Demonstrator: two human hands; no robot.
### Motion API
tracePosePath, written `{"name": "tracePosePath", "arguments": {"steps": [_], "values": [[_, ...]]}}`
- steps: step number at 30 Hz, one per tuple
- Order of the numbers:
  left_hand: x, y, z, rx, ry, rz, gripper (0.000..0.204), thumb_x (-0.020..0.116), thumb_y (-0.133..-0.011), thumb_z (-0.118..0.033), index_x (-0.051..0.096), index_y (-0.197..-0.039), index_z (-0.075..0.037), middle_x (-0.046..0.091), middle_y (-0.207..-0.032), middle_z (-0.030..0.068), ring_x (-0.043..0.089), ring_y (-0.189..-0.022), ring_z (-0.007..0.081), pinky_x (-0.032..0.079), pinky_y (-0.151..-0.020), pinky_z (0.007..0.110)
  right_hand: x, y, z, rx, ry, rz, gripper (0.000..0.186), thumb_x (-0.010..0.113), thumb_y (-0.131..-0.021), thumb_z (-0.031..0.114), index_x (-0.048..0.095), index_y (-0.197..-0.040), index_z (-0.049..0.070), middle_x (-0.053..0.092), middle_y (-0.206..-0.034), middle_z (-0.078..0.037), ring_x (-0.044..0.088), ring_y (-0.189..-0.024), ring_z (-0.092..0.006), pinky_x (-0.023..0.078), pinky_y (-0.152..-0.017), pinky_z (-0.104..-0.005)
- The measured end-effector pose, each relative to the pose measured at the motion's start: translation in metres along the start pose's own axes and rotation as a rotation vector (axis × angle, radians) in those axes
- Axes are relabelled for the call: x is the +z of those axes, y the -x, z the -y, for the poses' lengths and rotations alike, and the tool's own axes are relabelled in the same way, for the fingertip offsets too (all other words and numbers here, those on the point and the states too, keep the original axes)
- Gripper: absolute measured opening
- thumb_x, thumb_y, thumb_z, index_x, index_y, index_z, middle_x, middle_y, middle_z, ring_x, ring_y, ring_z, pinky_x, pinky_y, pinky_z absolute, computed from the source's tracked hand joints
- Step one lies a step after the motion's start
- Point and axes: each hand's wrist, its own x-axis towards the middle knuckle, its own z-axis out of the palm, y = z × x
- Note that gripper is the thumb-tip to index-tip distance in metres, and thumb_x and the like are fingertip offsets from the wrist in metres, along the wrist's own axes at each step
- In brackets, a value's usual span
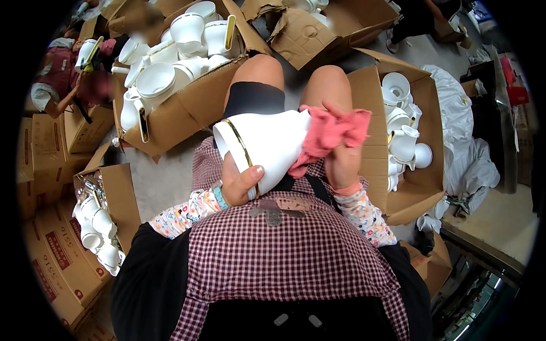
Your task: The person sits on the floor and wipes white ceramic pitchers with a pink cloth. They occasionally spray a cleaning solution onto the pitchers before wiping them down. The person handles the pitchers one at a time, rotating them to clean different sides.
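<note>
Across my lap lies a white ceramic vessel (270, 139) with a gold band near its wide mouth, tilted on its side. My left hand (242, 183) grips it by that mouth, the thumb outside and the other fingers mostly hidden within or behind the wall. A crumpled pink cloth (330, 136) covers the vessel's narrower end. My right hand (344, 162) holds this cloth, with its fingers partly hidden by the folds. Whether the vessel has a handle cannot be seen.
An open cardboard box (187, 108) full of white, gold-trimmed jugs stands ahead left; another box (429, 187) of white jugs is at my right. White pieces (96, 224) fill a smaller box at left, beside stacked cartons (62, 256). Another person (60, 77) sits far left, holding a white piece.
</note>
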Motion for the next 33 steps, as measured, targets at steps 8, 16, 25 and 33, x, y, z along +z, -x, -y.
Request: {"name": "tracePosePath", "arguments": {"steps": [8,16,25,33], "values": [[0.011,0.003,0.013,-0.039,-0.200,0.179,0.074,0.068,-0.077,-0.022,0.034,-0.137,0.005,0.056,-0.124,0.0161,0.056,-0.111,0.0247,0.043,-0.097,0.038,0.018,-0.034,-0.005,-0.256,0.799,-0.041,0.040,0.055,-0.069,0.001,0.052,-0.109,-0.001,0.064,-0.086,-0.024,0.066,-0.080,-0.0420,0.053,-0.070,-0.0397],[0.007,-0.005,0.018,-0.077,-0.110,0.124,0.043,0.068,-0.082,-0.023,0.055,-0.115,0.003,0.063,-0.099,0.0059,0.059,-0.088,0.0132,0.049,-0.078,0.028,-0.014,-0.060,-0.031,0.145,0.565,0.067,0.026,0.054,-0.077,0.005,0.061,-0.102,0.001,0.068,-0.083,-0.012,0.067,-0.079,-0.0257,0.052,-0.069,-0.0340],[0.000,-0.020,0.031,-0.194,-0.020,0.129,0.057,0.069,-0.081,-0.019,0.047,-0.129,0.005,0.060,-0.114,0.0086,0.057,-0.103,0.0162,0.046,-0.090,0.030,-0.008,-0.052,-0.029,0.134,0.055,-0.121,0.018,0.048,-0.094,0.008,0.053,-0.111,0.002,0.063,-0.094,-0.008,0.060,-0.082,-0.0150,0.049,-0.071,-0.0243],[-0.008,-0.015,0.035,-0.052,-0.071,0.121,0.073,0.068,-0.082,-0.019,0.032,-0.141,0.004,0.052,-0.131,0.0147,0.050,-0.120,0.0229,0.038,-0.103,0.037,-0.004,-0.103,0.053,-0.116,0.305,-0.141,0.016,0.056,-0.093,0.018,0.063,-0.095,0.004,0.063,-0.086,-0.005,0.058,-0.076,-0.0113,0.048,-0.063,-0.0269]]}}
